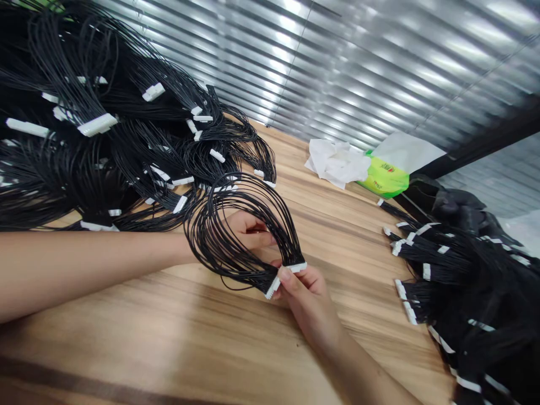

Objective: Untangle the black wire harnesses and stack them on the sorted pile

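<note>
A looped bundle of thin black wires rises above the wooden table, with a white connector at each of its two ends. My right hand pinches those connectors side by side, thumb on top. Behind the loop, partly covered by the wires, is my left hand; its fingers are curled at the wires, and what they grip is too hidden to make out.
A large heap of black wire harnesses with white connectors fills the left of the wooden table. More harnesses lie at the right. Crumpled white tissue and a green tissue pack sit near a corrugated metal wall.
</note>
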### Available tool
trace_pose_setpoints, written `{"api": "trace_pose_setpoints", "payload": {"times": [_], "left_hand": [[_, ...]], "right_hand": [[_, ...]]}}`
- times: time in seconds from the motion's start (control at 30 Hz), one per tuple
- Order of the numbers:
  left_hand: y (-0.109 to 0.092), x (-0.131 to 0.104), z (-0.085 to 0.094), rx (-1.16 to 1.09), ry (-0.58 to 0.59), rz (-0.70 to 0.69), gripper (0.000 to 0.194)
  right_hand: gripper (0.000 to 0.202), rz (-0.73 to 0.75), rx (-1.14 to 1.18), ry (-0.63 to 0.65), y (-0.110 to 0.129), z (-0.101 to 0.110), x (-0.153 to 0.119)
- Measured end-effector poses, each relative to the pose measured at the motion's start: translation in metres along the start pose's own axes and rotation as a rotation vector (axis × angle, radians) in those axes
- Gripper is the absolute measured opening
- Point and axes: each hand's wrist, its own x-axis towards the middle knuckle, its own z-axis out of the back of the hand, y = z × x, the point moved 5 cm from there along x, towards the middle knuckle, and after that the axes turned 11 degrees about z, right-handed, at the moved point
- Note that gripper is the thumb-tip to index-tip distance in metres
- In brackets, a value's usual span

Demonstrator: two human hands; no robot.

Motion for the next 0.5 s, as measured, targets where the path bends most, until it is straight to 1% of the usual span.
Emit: {"api": "trace_pose_setpoints", "payload": {"times": [0.1,0.2,0.27,0.4,0.5], "left_hand": [[0.001,0.001,0.001,-0.070,0.054,0.001,0.039],[0.000,0.000,-0.003,-0.121,0.135,0.001,0.036],[0.000,-0.001,-0.004,-0.170,0.165,0.016,0.033],[-0.006,-0.001,0.002,-0.237,0.121,-0.012,0.026],[-0.011,-0.003,0.004,-0.263,0.131,-0.018,0.025]], "right_hand": [[0.028,-0.014,-0.002,0.004,0.000,-0.001,0.000],[0.028,-0.032,-0.008,0.018,0.001,-0.002,-0.001],[0.028,-0.037,-0.005,0.026,0.001,-0.003,-0.001],[0.028,-0.036,-0.003,0.031,0.002,-0.003,0.000],[0.028,-0.061,0.012,0.057,0.002,-0.005,-0.001]]}}
